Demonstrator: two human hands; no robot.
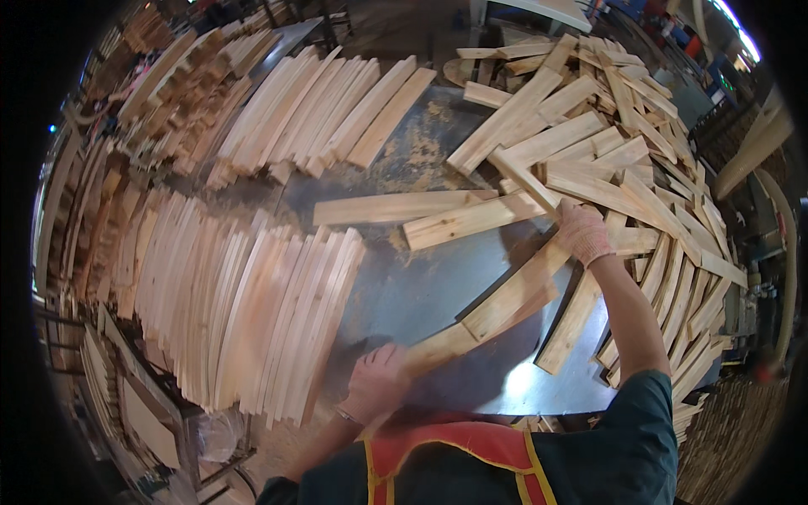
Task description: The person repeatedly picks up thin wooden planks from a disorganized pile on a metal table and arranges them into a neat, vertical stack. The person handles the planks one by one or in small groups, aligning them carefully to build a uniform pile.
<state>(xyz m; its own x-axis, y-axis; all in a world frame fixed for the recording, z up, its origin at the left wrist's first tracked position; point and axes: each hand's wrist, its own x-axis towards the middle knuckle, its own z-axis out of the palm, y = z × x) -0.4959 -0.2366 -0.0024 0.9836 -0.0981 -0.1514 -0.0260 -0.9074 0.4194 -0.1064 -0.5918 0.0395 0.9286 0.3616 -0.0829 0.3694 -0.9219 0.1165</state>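
Observation:
My right hand [582,231], in a pale knit glove, closes on the near end of a narrow wooden board [526,179] that slants up and away to the left, at the edge of the heaped boards. Lower down, my gloved left hand [379,383] is slightly blurred and has its fingers around the near end of another wooden board [439,348]. That board reaches right and overlaps a further plank [515,289], which runs up beneath my right hand. Two loose boards lie farther off, one plain [396,207] and one knotty [471,220].
A metal tabletop [370,295] carries everything, dusted with sawdust at its far part. Boards stand in tight rows at near left [244,311] and far left [311,109]. A jumbled heap of boards [606,151] covers the right side. A clear plastic bag [220,433] sits below, at lower left.

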